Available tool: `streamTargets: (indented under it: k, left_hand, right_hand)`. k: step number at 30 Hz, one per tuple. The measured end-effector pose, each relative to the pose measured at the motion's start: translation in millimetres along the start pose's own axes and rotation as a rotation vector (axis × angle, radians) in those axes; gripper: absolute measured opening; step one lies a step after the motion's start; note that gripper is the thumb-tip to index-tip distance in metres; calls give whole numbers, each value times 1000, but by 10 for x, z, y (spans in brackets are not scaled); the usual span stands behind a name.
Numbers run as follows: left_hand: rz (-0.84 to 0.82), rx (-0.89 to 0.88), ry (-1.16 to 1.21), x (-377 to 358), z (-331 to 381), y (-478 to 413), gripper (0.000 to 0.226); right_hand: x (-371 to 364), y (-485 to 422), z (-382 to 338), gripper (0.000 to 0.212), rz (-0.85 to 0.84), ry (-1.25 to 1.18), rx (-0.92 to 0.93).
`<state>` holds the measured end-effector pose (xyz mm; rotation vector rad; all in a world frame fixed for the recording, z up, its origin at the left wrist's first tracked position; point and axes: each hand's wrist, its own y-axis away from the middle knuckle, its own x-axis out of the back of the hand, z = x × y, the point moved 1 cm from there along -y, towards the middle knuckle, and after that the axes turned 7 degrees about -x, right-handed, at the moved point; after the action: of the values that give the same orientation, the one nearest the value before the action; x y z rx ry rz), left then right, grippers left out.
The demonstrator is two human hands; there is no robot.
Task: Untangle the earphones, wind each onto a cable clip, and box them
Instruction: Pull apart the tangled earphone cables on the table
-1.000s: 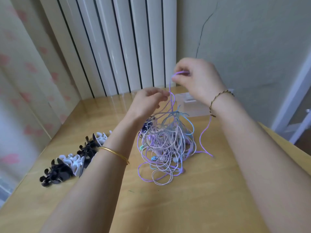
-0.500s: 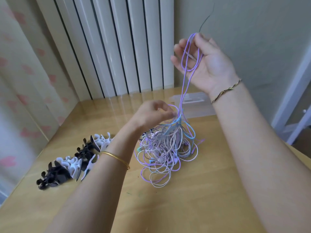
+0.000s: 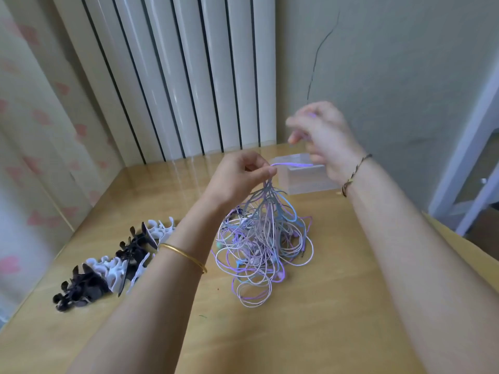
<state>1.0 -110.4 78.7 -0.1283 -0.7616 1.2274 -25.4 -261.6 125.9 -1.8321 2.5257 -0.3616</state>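
A tangle of purple, pink, white and blue earphone cables (image 3: 263,244) lies on the wooden table (image 3: 310,319), its top strands lifted. My left hand (image 3: 240,179) pinches those raised strands above the pile. A purple cable (image 3: 293,165) runs level from there to my right hand (image 3: 321,139), which is blurred and holds it with curled fingers above the clear plastic box (image 3: 305,179). A row of black and white cable clips (image 3: 113,263) lies to the left of my left forearm.
White vertical slats (image 3: 189,76) and a cracked wall (image 3: 391,76) close off the back of the table. A patterned curtain (image 3: 35,130) hangs on the left. The table's right edge drops off beside a white frame (image 3: 469,147).
My right hand has come down from high up to just above the box, and the purple cable now runs level between the hands. My left hand has risen slightly with the strands.
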Motion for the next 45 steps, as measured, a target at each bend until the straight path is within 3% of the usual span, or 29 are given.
streamTargets:
  k: [3, 6, 11, 16, 18, 21, 24, 27, 28, 29, 31, 33, 36, 39, 42, 45]
  left_hand:
    - [-64, -17, -87, -30, 16, -34, 20]
    - [-169, -5, -144, -36, -21, -38, 20]
    - [-223, 50, -195, -13, -74, 25, 13]
    - [-124, 34, -410, -64, -72, 41, 9]
    - [-144, 54, -419, -98, -83, 45, 9]
    - [-183, 76, -401, -144, -183, 76, 12]
    - [-186, 83, -364, -161, -300, 116, 3]
    - [-169, 87, -279, -150, -409, 123, 17]
    - [-153, 105, -217, -142, -412, 129, 13]
    - [-133, 129, -153, -132, -403, 129, 10]
    - [-98, 143, -72, -118, -368, 127, 13]
    - [-86, 119, -50, -114, -320, 114, 17]
    - [-66, 56, -66, -112, -266, 94, 10]
    - [11, -1, -262, -120, -310, 104, 21]
    - [201, -85, -387, -62, -239, 173, 28]
    - [231, -162, -335, -25, -156, 227, 29]
  right_hand:
    - [-58, 99, 103, 8, -229, 568, 45]
    - [-42, 156, 152, 20, -330, 783, 37]
    - [24, 136, 230, 18, -285, 678, 69]
    - [-44, 64, 301, 16, -99, 697, 125]
    - [-86, 63, 291, 20, -85, 517, 182]
    - [-95, 123, 192, 17, -135, -74, 169]
    - [-2, 79, 87, 18, -95, -455, 161]
    - [79, 38, 60, 22, -165, -863, -21]
    - [70, 46, 78, 24, -159, -879, -75]
    - [63, 56, 113, 23, -108, -722, -80]
    - [52, 60, 208, 16, -21, -14, 60]
    - [-3, 95, 263, 13, -148, 644, 168]
    - [-69, 106, 270, 19, -337, 1031, 102]
    - [-80, 41, 234, 18, -194, 997, 138]
    - [-92, 1, 247, 18, -86, 568, 187]
    - [-134, -17, 282, 16, -17, 290, 174]
